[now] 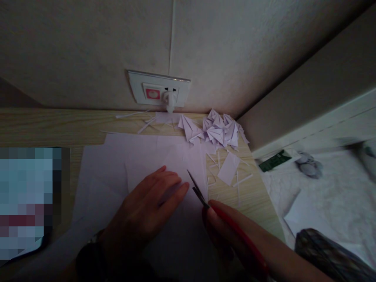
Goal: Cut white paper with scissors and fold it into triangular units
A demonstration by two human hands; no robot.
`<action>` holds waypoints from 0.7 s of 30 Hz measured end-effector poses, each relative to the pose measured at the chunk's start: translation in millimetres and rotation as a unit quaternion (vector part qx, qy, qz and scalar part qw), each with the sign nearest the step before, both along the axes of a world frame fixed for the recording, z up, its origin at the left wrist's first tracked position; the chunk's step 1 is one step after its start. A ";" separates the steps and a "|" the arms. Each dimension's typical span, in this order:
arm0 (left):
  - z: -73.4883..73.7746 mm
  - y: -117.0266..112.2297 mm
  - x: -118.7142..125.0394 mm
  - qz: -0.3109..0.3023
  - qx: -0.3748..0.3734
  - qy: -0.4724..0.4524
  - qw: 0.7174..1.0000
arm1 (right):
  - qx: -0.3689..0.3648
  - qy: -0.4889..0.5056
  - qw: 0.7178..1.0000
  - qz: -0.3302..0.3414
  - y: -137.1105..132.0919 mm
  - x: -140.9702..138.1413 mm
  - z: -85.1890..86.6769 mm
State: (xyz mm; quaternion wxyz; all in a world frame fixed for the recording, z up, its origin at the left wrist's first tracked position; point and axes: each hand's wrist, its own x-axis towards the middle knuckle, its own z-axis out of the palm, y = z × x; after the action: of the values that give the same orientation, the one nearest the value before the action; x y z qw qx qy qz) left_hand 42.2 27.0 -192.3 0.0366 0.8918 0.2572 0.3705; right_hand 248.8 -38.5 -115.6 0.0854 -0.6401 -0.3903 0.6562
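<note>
My left hand (149, 203) lies flat, fingers stretched out, on a large white paper sheet (117, 164) spread over a wooden desk (53, 125). My right hand (223, 227) grips red-handled scissors (202, 196), whose dark blades point up and left over the sheet's right edge, just right of my left fingertips. A pile of folded white paper pieces (217, 131) sits at the back right of the desk. A small cut rectangle of paper (229, 168) and thin paper strips (242, 181) lie beside the scissors.
A wall socket (158, 91) with a white plug is just above the desk's back edge. A blurred screen (26, 199) is at the left. To the right, a white surface holds a green packet (274, 161), a crumpled grey object (308, 164) and a dark object (326, 250).
</note>
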 end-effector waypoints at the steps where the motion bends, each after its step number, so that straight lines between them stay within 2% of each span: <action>1: 0.1 -0.2 0.1 -0.002 0.002 0.001 1.000 | -0.002 -0.003 1.000 0.000 0.1 -0.4 0.7; 12: 2.1 -2.2 -0.7 0.001 0.011 0.003 1.000 | -0.007 -0.016 1.000 -0.006 0.5 -3.4 -0.4; 17: 2.7 -3.0 -0.3 -0.003 0.012 0.002 1.000 | -0.023 0.009 0.999 -0.025 -1.2 -6.0 0.9; 21: 2.5 -2.9 0.3 -0.005 0.018 -0.002 1.000 | 0.006 0.003 0.999 -0.044 -5.0 -6.7 -0.8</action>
State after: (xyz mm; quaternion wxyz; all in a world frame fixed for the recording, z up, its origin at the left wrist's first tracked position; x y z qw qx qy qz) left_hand 42.6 24.1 -189.8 0.0231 0.8927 0.2465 0.3766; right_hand 242.2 -43.6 -116.4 0.1188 -0.6538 -0.3654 0.6518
